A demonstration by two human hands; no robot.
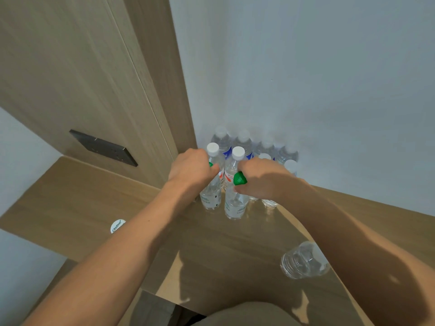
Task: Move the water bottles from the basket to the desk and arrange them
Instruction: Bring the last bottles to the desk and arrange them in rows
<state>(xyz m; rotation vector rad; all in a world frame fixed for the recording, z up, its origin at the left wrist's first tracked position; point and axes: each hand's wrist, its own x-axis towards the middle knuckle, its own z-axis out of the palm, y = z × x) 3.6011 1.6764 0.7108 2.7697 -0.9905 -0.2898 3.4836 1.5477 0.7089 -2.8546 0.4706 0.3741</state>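
Both hands were at the far corner of the desk (pixel 98 203), where the wood panel (pixel 77 74) met the white wall (pixel 306 67). The left hand (pixel 191 169) had its fingers curled around the left front bottle (pixel 213 182), at the label height. The right hand (pixel 261 178) gripped the next bottle (pixel 235 184) in the same way, with the thumb under the green part of the label. Both bottles stood upright on the desk, just beside each other, with white caps on.

Behind them a row of four bottles (pixel 243 141) with blue labels stood against the wall. Two more bottles (pixel 290 165) stood to the right, partly hidden by the right hand.

One bottle (pixel 303 260) was near the right forearm, close to the front edge, well apart from the group. A white cap (pixel 117 226) with printed letters showed beside the left forearm. The basket was not in view.
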